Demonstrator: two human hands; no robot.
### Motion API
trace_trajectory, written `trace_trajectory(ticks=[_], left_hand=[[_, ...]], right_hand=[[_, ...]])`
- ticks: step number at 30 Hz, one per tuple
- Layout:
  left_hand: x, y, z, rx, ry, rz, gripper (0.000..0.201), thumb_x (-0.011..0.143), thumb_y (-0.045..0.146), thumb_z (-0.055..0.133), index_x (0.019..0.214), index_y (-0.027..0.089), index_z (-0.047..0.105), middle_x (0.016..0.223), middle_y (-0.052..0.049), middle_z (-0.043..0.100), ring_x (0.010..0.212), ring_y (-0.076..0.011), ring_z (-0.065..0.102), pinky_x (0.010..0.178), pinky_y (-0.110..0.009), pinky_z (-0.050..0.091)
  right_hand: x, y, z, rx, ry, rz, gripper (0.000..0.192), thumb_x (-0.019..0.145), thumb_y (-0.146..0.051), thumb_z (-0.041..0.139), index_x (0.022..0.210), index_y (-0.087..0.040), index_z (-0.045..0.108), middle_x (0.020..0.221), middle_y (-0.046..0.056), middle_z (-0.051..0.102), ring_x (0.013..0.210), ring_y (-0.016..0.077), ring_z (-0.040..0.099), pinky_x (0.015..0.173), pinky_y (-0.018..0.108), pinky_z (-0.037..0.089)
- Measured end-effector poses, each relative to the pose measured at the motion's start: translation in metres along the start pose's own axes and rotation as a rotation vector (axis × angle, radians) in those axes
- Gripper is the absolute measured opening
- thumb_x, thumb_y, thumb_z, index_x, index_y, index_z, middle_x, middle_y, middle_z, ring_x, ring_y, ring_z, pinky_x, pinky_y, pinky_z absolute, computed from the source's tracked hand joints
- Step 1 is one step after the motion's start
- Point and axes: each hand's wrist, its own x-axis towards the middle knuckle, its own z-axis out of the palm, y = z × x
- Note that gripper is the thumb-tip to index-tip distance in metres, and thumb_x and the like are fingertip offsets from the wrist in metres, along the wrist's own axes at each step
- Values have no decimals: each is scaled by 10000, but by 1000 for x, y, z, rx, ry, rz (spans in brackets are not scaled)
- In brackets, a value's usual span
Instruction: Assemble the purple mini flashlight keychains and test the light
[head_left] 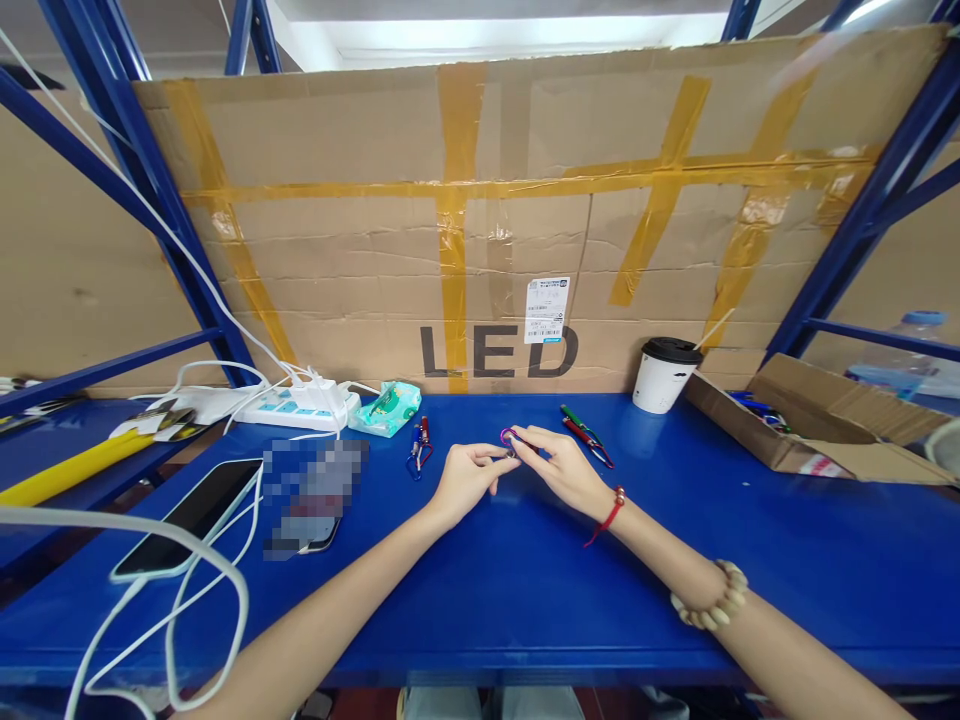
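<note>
Cardboard sheet point(525, 220): stands upright behind the bench, crossed with yellow tape, printed "LED", with a white label stuck beside the letters.

Blue bench point(525, 590): flat work surface, carries everything below.

Cardboard box point(810, 425): open, at the far right of the bench.

Phone point(191, 515): lies face up at the left, with white cables looping around it.

Power strip point(296, 408): at the back left, with plugs in it.

Paper cup point(664, 375): white with a black lid, upright near the box.

Wipes packet point(388, 408): green, just right of the power strip.

Left hand point(469, 480) and right hand point(562, 468): meet at the middle of the bench, fingertips of both pinched on the purple clip point(510, 440), held just above the surface.

Blue and red clips point(420, 445): lie left of the hands.

Green and red clips point(586, 432): lie right of the hands.
</note>
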Motion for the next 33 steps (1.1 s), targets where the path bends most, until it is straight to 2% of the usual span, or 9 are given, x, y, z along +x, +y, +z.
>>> trace_trajectory(ticks=[4, 8, 11, 14, 16, 19, 25, 29, 33], left_hand=[[1, -4, -1, 95, -11, 52, 369, 629, 402, 673, 816, 83, 689, 367, 33, 506, 347, -65, 381, 472, -211, 335], [2, -2, -1, 72, 26, 77, 356, 657, 377, 656, 868, 93, 691, 363, 43, 487, 376, -72, 398, 534, -225, 370], [3, 0, -2, 24, 42, 83, 353, 670, 372, 643, 887, 98, 691, 378, 40, 482, 406, -77, 397, 549, -234, 371], [4, 0, -2, -12, 35, 80, 350, 647, 382, 657, 850, 99, 700, 449, 10, 534, 460, -94, 431, 546, -237, 365], [4, -1, -2, -33, 14, 73, 358, 650, 391, 649, 849, 98, 699, 515, -7, 571, 504, -101, 455, 560, -236, 365], [5, 0, -3, -37, -16, 61, 380, 683, 410, 608, 897, 106, 685, 538, 6, 563, 545, -104, 467, 590, -231, 363], [6, 0, -7, 60, -77, 145, 328, 745, 402, 533, 617, 124, 652, 594, -4, 571, 660, -135, 500, 682, -248, 376], [9, -1, -12, 215, -67, 200, 277, 794, 356, 507, 901, 164, 676, 836, -43, 629, 836, -181, 519, 795, -297, 374], [13, -8, -22, 722, 20, 369, 310, 807, 328, 528, 1102, 256, 593, 1057, -49, 557, 1001, -227, 429, 874, -369, 310]], right_hand=[[2, 8, -5, -138, -21, 36, 306, 916, -324, 344, 941, -174, 610, 787, 47, 623, 729, 163, 580, 668, 261, 446], [0, 31, -8, -469, -96, 156, 315, 913, -308, 355, 838, -158, 621, 718, 56, 622, 660, 165, 595, 621, 255, 434], [-5, 46, -10, -564, -98, 230, 269, 874, -276, 442, 739, -161, 643, 656, 68, 611, 633, 175, 599, 582, 255, 433], [-6, 48, -13, -603, -71, 265, 152, 806, -260, 552, 776, -173, 674, 764, 97, 619, 728, 201, 601, 596, 271, 448], [-4, 41, -15, -529, -39, 225, 184, 806, -296, 557, 908, -194, 671, 888, 95, 609, 799, 199, 588, 646, 286, 461], [2, 23, -16, -156, -20, 63, 260, 850, -348, 489, 1032, -231, 633, 955, 54, 588, 827, 155, 572, 658, 257, 467], [5, 2, -7, 159, 34, 20, 214, 804, -356, 555, 880, -203, 685, 830, 42, 610, 731, 136, 564, 568, 232, 442], [4, 5, -6, 172, 111, 51, 181, 765, -348, 601, 779, -190, 688, 783, 39, 629, 723, 144, 576, 535, 231, 428], [6, 8, -10, 106, 199, 154, 175, 766, -333, 585, 784, -191, 686, 815, 39, 663, 727, 149, 596, 575, 243, 460]])
